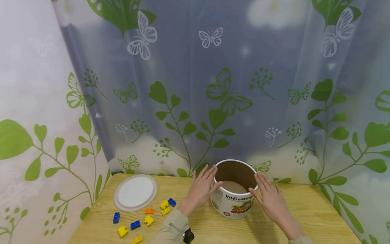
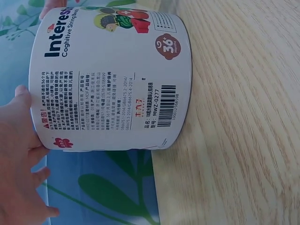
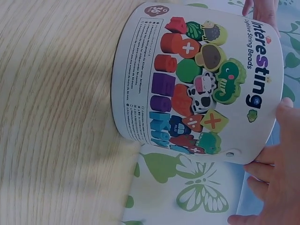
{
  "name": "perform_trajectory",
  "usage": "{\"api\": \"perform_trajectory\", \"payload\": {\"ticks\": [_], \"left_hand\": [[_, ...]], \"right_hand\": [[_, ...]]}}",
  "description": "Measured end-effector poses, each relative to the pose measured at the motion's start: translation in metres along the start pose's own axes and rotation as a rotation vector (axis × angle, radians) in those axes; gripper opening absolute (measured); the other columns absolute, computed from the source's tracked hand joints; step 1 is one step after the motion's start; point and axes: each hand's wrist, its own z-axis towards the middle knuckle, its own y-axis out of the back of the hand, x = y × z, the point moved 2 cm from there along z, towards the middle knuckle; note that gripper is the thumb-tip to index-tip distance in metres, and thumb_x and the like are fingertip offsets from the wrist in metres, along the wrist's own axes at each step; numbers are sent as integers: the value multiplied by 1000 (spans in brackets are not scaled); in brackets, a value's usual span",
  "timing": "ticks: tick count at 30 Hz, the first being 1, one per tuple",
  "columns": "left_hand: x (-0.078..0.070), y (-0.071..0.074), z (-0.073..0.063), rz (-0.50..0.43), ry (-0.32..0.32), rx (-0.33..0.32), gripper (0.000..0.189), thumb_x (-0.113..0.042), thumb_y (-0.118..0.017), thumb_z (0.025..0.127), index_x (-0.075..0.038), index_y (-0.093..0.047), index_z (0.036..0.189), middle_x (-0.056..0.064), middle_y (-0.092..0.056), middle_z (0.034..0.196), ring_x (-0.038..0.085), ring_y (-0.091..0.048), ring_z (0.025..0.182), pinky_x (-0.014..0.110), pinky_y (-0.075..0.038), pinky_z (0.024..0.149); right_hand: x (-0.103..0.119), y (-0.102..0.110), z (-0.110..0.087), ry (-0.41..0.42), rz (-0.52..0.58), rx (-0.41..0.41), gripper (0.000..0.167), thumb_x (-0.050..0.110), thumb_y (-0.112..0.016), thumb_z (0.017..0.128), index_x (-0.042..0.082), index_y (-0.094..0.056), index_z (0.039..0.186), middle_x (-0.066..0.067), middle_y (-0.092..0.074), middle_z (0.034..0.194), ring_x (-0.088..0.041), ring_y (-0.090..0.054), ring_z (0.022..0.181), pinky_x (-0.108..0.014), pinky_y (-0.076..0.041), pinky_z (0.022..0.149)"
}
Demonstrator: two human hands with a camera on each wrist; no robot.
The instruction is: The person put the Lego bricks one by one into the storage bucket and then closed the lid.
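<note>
A round white cardboard tub (image 1: 232, 206) printed "Interesting" stands upright on the wooden table, its lid off and its brown inner wall and floor showing. My left hand (image 1: 201, 188) touches the left side of its rim, fingers straight and pointing away from me. On the opposite side, my right hand (image 1: 271, 196) lies against the rim with its fingers extended and thumb near the front edge. In the left wrist view the tub's side (image 2: 112, 84) shows a barcode and small text; pictures of colourful beads cover the side (image 3: 197, 84) in the right wrist view.
Left of the tub, several toy bricks lie scattered, among them a blue brick (image 1: 135, 224), a yellow brick (image 1: 149, 220) and an orange brick (image 1: 149, 211). A round white lid (image 1: 135, 192) lies at the back left. A leaf-patterned curtain (image 1: 195, 101) hangs behind the table (image 1: 307, 213).
</note>
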Motion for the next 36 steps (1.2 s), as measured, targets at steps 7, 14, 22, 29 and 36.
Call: {"api": "perform_trajectory", "payload": {"ticks": [7,14,22,29,36], "left_hand": [[2,1,-1,11,-12,-7,64,-51,-48,104,-10,-45,153,6,-42,159,32,-32,149,71,-26,114],[4,7,-10,15,1,12,64,-52,-46,104,-12,-44,154,3,-39,160,29,-29,151,67,-23,118],[8,13,-24,6,3,20,64,-52,-45,105,-12,-42,155,2,-37,162,29,-26,152,70,-21,117],[9,20,-36,-5,1,23,64,-52,-44,105,-12,-42,155,4,-38,161,31,-27,151,69,-21,117],[13,26,-45,-23,11,15,63,-50,-46,105,-11,-42,155,4,-38,161,31,-27,151,70,-20,117]], "right_hand": [[2,0,-1,3,11,-2,67,44,-47,107,-1,-36,155,-22,-31,161,-42,-29,148,-72,-25,113],[11,0,-5,8,5,2,66,43,-47,107,-1,-35,155,-22,-31,161,-44,-30,147,-72,-27,112],[21,-3,-12,7,21,5,66,40,-48,107,-1,-33,156,-21,-32,161,-44,-32,146,-72,-29,111],[29,-6,-17,18,41,-16,65,40,-49,107,-1,-34,155,-21,-33,160,-44,-34,145,-72,-29,111],[38,-8,-20,39,37,-35,65,39,-51,106,-1,-35,155,-21,-33,160,-45,-37,143,-71,-32,110]]}}
